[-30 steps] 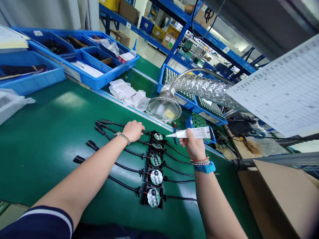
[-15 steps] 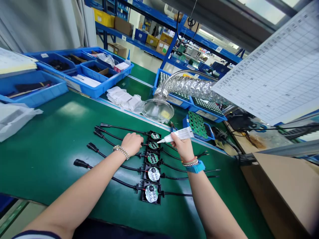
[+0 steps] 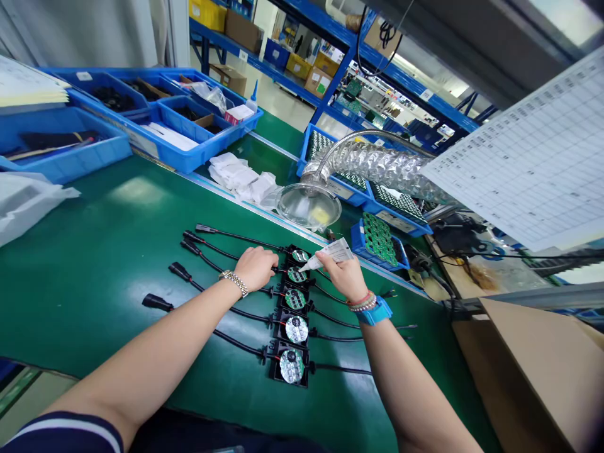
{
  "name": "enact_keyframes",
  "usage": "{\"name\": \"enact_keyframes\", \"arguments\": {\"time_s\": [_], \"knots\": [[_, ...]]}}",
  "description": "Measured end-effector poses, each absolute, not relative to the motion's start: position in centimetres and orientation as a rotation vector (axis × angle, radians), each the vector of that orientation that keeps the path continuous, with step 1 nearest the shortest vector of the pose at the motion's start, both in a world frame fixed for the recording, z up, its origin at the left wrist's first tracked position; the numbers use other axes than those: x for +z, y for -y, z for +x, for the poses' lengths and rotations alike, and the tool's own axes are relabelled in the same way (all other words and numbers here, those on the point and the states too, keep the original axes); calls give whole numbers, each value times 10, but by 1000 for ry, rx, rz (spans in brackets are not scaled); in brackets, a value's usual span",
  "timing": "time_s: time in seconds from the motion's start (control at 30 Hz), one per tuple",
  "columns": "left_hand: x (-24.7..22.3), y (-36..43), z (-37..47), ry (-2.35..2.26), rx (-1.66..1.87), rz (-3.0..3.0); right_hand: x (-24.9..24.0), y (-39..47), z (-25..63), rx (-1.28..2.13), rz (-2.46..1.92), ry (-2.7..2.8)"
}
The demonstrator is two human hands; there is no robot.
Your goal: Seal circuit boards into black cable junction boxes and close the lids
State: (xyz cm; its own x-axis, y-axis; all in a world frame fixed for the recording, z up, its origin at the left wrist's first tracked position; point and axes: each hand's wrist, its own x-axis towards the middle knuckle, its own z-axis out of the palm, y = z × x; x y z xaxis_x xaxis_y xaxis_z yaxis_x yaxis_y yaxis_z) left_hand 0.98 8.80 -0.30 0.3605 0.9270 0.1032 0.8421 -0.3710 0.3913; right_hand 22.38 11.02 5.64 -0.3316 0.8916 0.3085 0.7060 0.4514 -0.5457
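Several black housings (image 3: 278, 376) stand in a column, each with a round circuit board and black cables at its sides. My right hand (image 3: 343, 275) grips a white tube (image 3: 334, 253); its nozzle points down left at the second board from the top (image 3: 297, 274). Beside that housing, on its left, my left hand (image 3: 257, 267) is closed at the cable, fingertips partly hidden. Black material lies on the two nearest boards, such as the lowest one (image 3: 291, 366). Black connectors (image 3: 157, 302) end the cables on the left.
A round clear hood (image 3: 309, 206) on a silver duct hangs beyond the housings. Blue trays (image 3: 189, 158) line the back left. A blue bin of green boards (image 3: 380, 239) is right, near a cardboard box (image 3: 533, 352). White packets (image 3: 243, 178) lie behind.
The tube has tilted in my right hand, its nozzle now lower over the second board. My left hand stays beside the same housing. The whole view has shifted slightly.
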Motion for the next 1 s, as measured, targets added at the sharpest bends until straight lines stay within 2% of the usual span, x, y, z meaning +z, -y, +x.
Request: {"name": "enact_keyframes", "arguments": {"time_s": [0.77, 1.0], "knots": [[-5, -89, 10, -1568, 458, 2378, 69, -91, 228, 313, -1305, 2299], [-4, -88, 11, -1557, 460, 2389, 68, -97, 221, 393, -1296, 2168]]}}
